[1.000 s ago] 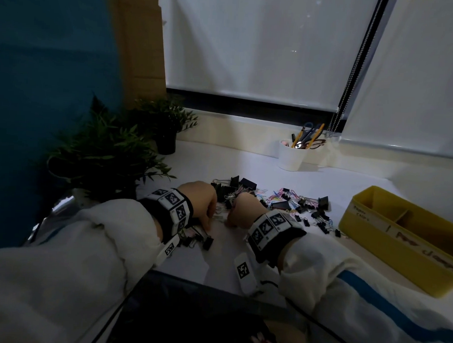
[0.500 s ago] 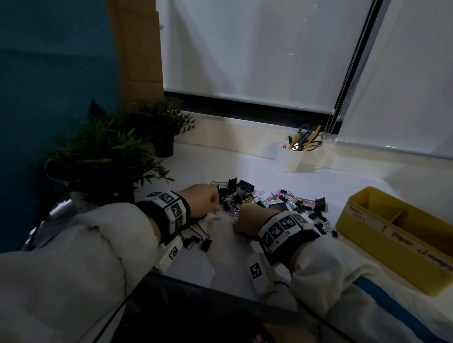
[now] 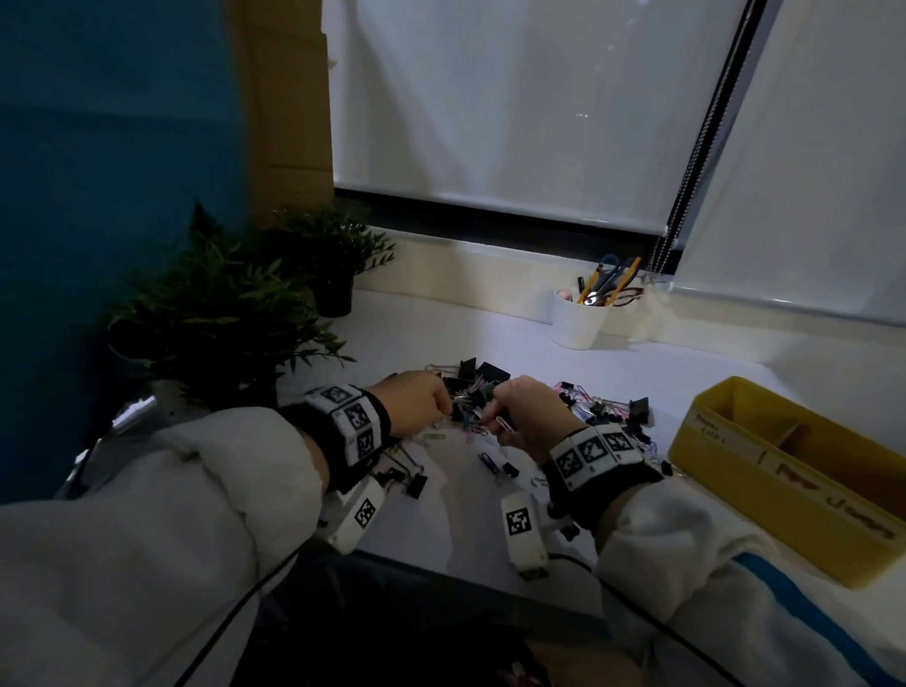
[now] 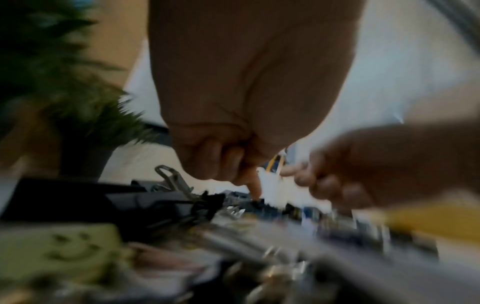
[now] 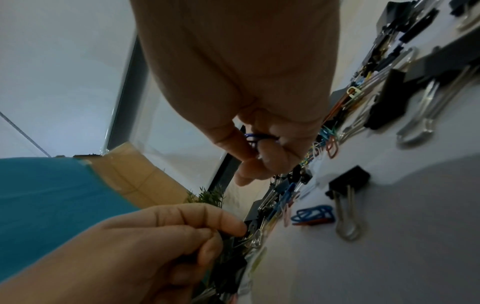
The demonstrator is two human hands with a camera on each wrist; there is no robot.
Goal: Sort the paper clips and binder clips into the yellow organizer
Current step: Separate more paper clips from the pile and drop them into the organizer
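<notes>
Both hands have crept up into the clip pile [image 3: 536, 405] since a second ago. Right hand [image 3: 528, 415] pinches a blue paper clip [image 5: 255, 137], left hand [image 3: 412, 408] has fingers curled onto a black binder clip [image 5: 233, 242] in the pile. Yellow organizer [image 3: 744, 487] sits well right of the pile.

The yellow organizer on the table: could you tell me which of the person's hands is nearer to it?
Right. The right hand works at the clip pile, on the side toward the yellow organizer; the left hand is beyond it, toward the potted plants.
</notes>
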